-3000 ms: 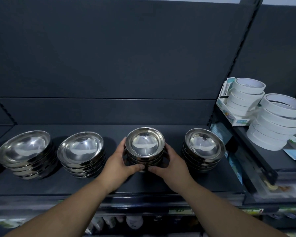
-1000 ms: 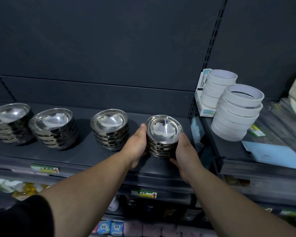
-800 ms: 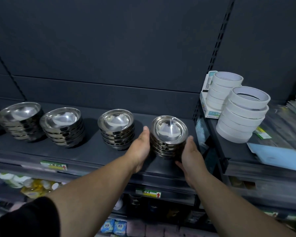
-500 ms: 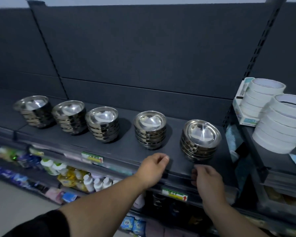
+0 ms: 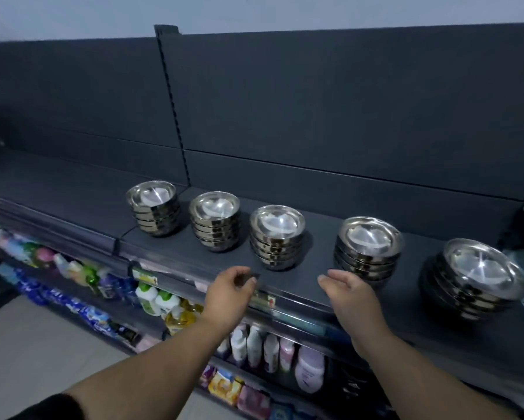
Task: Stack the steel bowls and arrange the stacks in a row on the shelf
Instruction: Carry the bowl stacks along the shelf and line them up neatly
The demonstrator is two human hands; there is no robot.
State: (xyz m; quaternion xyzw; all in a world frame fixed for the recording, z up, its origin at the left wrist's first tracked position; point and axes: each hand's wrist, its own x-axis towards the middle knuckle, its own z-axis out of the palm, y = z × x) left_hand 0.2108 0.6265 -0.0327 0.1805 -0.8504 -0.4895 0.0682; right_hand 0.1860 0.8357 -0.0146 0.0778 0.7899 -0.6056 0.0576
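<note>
- We're in a shop aisle, facing a dark grey metal shelf [image 5: 318,247] at about chest height, with pale floor [image 5: 42,353] down to the left.
- Nearest to us, two bare forearms reach forward from the bottom edge, and a black sleeve [image 5: 52,407] shows on the left one.
- The left hand [image 5: 230,294] hovers at the shelf's front lip, back of the hand up. Its fingers are loosely curled, tips drawn in near the thumb, and there's nothing in them.
- The right hand [image 5: 350,294] hangs just beside it to the right, over the front edge. The fingers are together, gently bent and pointing left, and they grip nothing. It sits near the fourth stack but clear of it.
- Below the hands, a price label strip [image 5: 266,298] runs along the edge, and plastic bottles and coloured packets [image 5: 254,344] crowd the lower shelf.
- Now the bowls: five stacks of shiny round steel bowls stand on the shelf in a row, all apart from each other.
- From the right: the nearest stack [image 5: 478,277], the fourth stack [image 5: 366,247], the middle stack [image 5: 276,236], the second stack [image 5: 215,218] and the far-left stack [image 5: 154,207].
- Each stack is several bowls deep, mouths up. The gaps look wider on the right.
- Behind them rises a plain dark grey back panel [image 5: 315,116], split by a slotted upright post [image 5: 173,110].
</note>
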